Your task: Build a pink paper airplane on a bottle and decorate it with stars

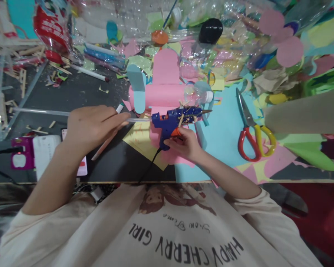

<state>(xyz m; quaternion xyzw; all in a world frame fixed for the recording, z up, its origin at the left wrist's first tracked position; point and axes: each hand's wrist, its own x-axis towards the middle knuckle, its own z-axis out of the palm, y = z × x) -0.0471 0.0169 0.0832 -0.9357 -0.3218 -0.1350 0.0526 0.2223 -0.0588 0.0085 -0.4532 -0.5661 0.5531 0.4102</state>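
Observation:
My right hand (187,144) is closed round the handle of a blue glue gun (168,128), whose nozzle points right. Bits of wood cling to the gun's front. In my left hand (96,124), the fingers pinch a long clear glue stick (44,111); its right end meets the back of the gun. Just behind the gun lies a pink paper-wrapped bottle (164,95) with a white cap, pink paper wings and a light-blue strip across it. A yellow paper sheet (140,139) with faint writing lies under the gun.
Red-and-yellow-handled scissors (249,129) lie on light-blue paper (225,129) at right. Plastic bottles and paper scraps crowd the back. A purple plug adapter (22,152), a white power bank (45,152) and wooden sticks (22,82) are at left. The gun's black cord (149,168) crosses the front edge.

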